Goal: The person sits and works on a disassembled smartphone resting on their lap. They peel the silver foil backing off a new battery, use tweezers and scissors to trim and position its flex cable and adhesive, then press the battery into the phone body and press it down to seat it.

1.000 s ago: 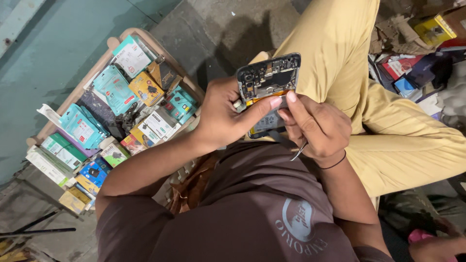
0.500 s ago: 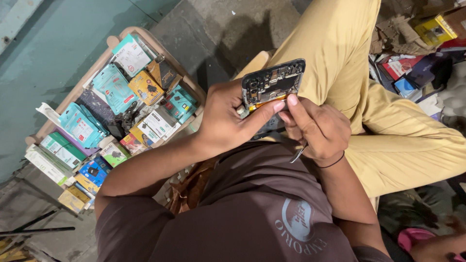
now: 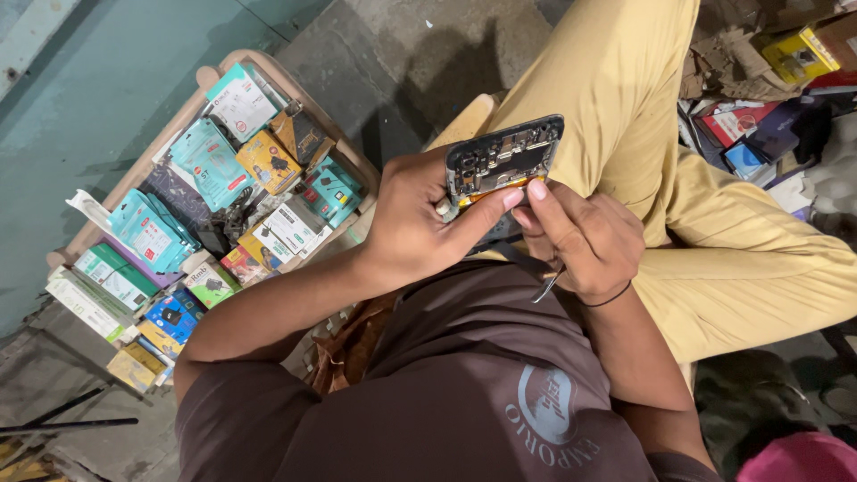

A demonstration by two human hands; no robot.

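Opened phone (image 3: pixel 504 159): centre-top of frame, circuitry exposed, raised higher than a second ago. Left hand (image 3: pixel 420 223) grips its edge; right hand (image 3: pixel 585 236) pinches tweezers (image 3: pixel 546 286), fingertip now at the lower edge. Tray (image 3: pixel 214 78) of packaged accessories, left.

Boxed goods on both sides.
Lay crowded in a wooden tray (image 3: pixel 223 76): teal packets (image 3: pixel 210 161) (mostly flat), yellow box (image 3: pixel 797 54) far right.
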